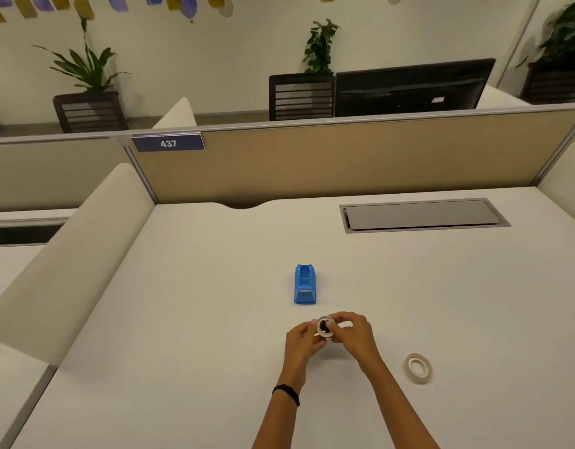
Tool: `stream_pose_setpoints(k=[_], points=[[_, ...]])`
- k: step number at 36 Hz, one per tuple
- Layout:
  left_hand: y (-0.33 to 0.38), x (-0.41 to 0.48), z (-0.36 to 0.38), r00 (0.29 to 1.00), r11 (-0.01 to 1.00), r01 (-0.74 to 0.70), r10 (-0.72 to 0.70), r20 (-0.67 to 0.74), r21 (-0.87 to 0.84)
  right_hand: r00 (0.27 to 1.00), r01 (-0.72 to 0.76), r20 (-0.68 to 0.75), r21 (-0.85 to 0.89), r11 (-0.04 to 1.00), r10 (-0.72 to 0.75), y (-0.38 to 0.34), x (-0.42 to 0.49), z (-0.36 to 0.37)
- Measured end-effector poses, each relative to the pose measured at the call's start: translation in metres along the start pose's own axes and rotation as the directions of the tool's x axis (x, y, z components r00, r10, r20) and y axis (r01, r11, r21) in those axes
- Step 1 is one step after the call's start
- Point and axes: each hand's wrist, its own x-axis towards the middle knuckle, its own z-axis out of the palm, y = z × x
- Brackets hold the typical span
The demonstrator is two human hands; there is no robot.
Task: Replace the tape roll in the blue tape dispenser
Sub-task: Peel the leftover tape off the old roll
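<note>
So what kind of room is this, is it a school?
Most likely an open office, not a school. The white desk has a divider panel with a number sign, 437, and a computer monitor sits on the next desk.

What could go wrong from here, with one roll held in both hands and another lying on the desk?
1. The roll in hand looks to hold a dark core; held only by fingertips of the left hand and right hand, either could slip.
2. The spare roll might get confused with it.
3. The blue dispenser stands unheld, so could slide during loading.
</note>
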Motion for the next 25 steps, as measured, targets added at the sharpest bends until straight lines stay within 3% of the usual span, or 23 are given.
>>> stream_pose_setpoints(k=[12, 25], points=[[-0.004, 0.01, 0.008, 0.999, 0.994, -0.015, 0.01, 0.054, 0.107, 0.999, -0.023, -0.037, -0.036, 0.999, 0.022, 0.013, 0.017, -0.016], [-0.022, 0.022, -0.001, 0.993, 0.995, 0.023, -0.011, -0.119, 0.1, 0.98, -0.09, 0.175, -0.026, 0.996, 0.093, 0.02, 0.023, -0.008]])
